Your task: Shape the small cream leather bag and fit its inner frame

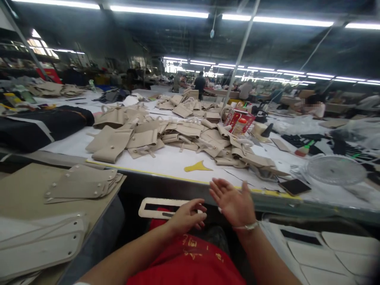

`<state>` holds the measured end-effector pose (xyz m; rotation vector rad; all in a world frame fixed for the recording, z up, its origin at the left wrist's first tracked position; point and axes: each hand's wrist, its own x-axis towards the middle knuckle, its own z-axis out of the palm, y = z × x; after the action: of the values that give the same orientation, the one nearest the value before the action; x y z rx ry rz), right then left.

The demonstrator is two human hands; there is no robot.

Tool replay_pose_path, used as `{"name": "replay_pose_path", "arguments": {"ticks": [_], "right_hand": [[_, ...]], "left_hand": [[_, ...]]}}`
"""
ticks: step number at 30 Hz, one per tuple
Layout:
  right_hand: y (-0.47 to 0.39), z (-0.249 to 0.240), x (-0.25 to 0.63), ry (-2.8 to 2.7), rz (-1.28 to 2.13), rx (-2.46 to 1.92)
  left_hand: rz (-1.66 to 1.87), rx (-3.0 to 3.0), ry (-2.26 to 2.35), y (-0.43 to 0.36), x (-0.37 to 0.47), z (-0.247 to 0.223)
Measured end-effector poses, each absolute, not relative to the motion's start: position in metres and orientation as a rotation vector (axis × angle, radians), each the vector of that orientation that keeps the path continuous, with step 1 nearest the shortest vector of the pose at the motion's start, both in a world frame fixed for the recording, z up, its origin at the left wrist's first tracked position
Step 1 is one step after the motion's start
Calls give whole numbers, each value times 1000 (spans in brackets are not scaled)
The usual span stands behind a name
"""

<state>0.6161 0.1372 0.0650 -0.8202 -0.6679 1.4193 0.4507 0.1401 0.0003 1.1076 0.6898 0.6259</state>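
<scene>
In the head view my right hand (236, 202) is raised palm up in front of the table edge. Its fingers are stretched out and nothing lies in it. My left hand (188, 215) hovers just left of it, its fingers loosely bent and apart, with nothing visible in them. Right beside and partly behind the left hand is a pale slotted panel (144, 209) with rounded ends and a dark strip in its opening. It lies over a red apron (190, 265); whether the left hand touches it I cannot tell.
Beige leather pieces (142, 138) are heaped across the white table (166, 162), near a yellow scrap (197, 166). Stacked beige panels (80, 182) lie at left, with pale panels (335, 253) at lower right. A black roll (59, 124) and a clear round lid (335, 169) flank the heap.
</scene>
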Motion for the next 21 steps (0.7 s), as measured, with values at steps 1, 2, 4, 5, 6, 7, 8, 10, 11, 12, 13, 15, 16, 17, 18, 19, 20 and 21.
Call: {"name": "replay_pose_path", "arguments": {"ticks": [1, 2, 4, 5, 6, 7, 8, 10, 11, 12, 13, 15, 16, 17, 18, 19, 20, 21], "right_hand": [[145, 64, 605, -615, 1490, -763], [154, 62, 591, -560, 1566, -697], [172, 61, 561, -470, 1693, -592], [179, 60, 547, -454, 1728, -575], [185, 59, 535, -453, 1746, -576], [188, 58, 524, -465, 1750, -589], [191, 57, 516, -488, 1740, -607], [193, 53, 504, -551, 1704, -627], [193, 51, 500, -581, 1686, -623], [193, 50, 497, -605, 1672, -612], [193, 48, 495, -625, 1659, -600], [194, 45, 494, -653, 1646, -592], [195, 44, 495, -663, 1638, -600], [195, 43, 496, -672, 1629, -617], [195, 42, 499, -677, 1617, -641], [196, 41, 502, -681, 1603, -669], [196, 39, 506, -687, 1589, -700], [197, 37, 510, -694, 1572, -729]], "left_hand": [[686, 1054, 702, 141, 444, 4], [739, 1013, 713, 143, 436, 8], [834, 965, 732, 145, 421, 13], [876, 951, 742, 146, 414, 14], [919, 937, 760, 147, 408, 14], [960, 920, 787, 148, 404, 14], [996, 899, 820, 149, 400, 13], [1047, 867, 886, 151, 395, 10], [1060, 868, 910, 153, 393, 8], [1067, 881, 927, 154, 391, 7], [1070, 900, 941, 156, 388, 5], [1079, 931, 978, 158, 381, 3], [1087, 935, 1000, 158, 376, 1], [1100, 932, 1020, 159, 370, -1], [1111, 921, 1035, 159, 362, -5], [1123, 901, 1046, 159, 353, -9], [1147, 853, 1060, 158, 343, -15], [1187, 780, 1081, 158, 331, -21]]}}
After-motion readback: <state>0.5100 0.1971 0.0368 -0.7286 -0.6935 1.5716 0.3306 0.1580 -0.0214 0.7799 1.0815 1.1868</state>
